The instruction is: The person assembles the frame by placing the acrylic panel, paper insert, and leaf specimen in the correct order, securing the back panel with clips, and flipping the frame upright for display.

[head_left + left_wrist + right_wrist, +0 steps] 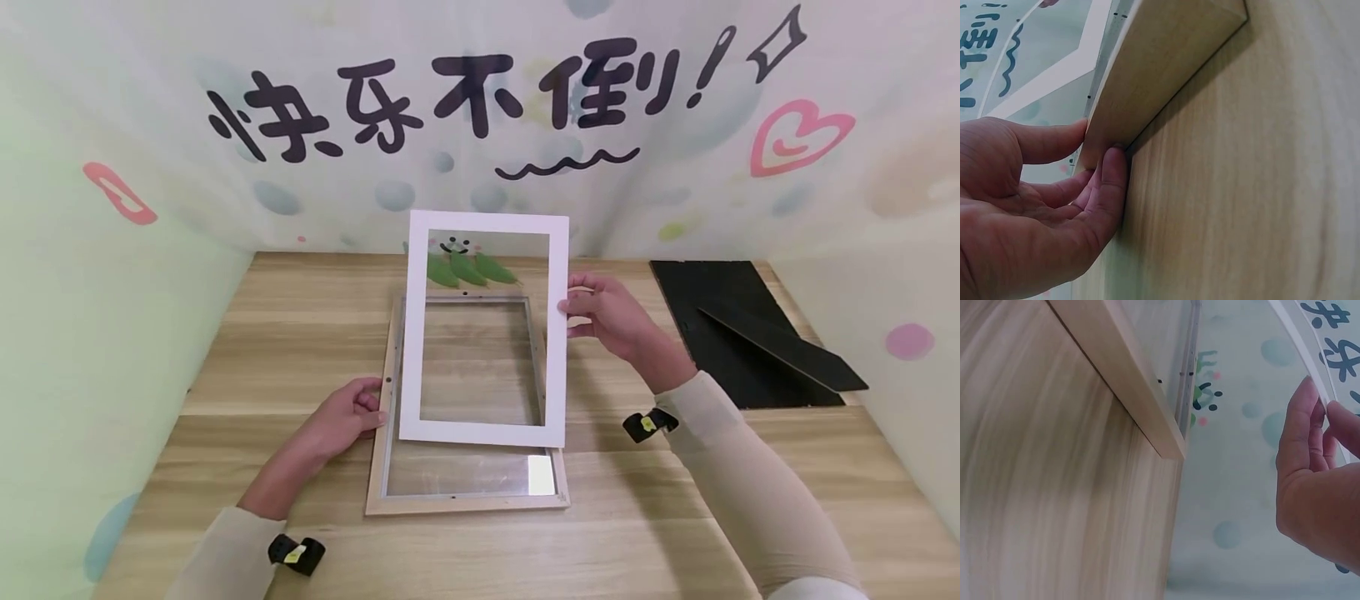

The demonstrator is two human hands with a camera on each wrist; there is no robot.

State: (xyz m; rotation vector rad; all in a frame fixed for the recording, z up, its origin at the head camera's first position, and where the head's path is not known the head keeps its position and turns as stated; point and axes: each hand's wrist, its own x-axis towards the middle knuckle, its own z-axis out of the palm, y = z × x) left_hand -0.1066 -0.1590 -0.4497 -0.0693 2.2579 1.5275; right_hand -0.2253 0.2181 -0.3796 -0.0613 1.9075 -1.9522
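Observation:
In the head view, a light wooden picture frame (377, 467) with a clear pane (457, 471) lies on the table. Its left side is held by my left hand (347, 421), the thumb on the upper edge and fingers curled against the outer side, as the left wrist view (1041, 206) shows. Raised above the frame is a white picture mat (480, 432) with a rectangular opening, covering much of the frame. My right hand (611, 317) pinches the mat's right edge between thumb and fingers. The right wrist view catches the mat (1300, 337) almost edge-on.
A black backing board (697, 287) with a hinged stand leg (780, 350) lies at the right of the table (285, 333). Green leaf shapes (468, 268) show through the mat's opening. Behind stands a printed cloth wall (480, 179) with dark lettering.

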